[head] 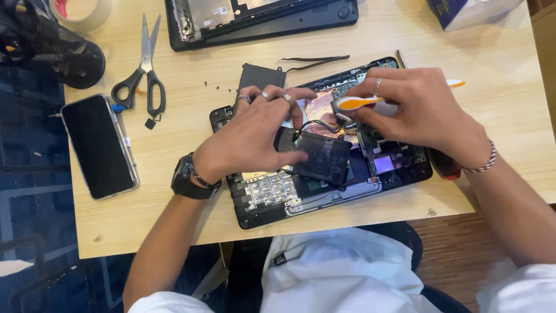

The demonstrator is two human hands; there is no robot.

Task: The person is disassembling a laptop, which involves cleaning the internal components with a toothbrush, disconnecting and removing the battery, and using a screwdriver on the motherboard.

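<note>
Upper left: one tape roll (pixel 81 11). Left: one dark phone (pixel 99 145), face up on wooden table (pixel 174 168). One pair of black-handled scissors (pixel 146 69) just above phone. Centre: one opened laptop base (pixel 324 150), circuitry exposed. Left hand (pixel 249 136), fingers spread, presses flat black battery pack (pixel 321 156) inside base. Right hand (pixel 417 110) pinches one orange-and-white pry tool (pixel 362 102) over board. Top centre: second laptop shell (pixel 260 20). Upper right: one blue box (pixel 469 11).
</note>
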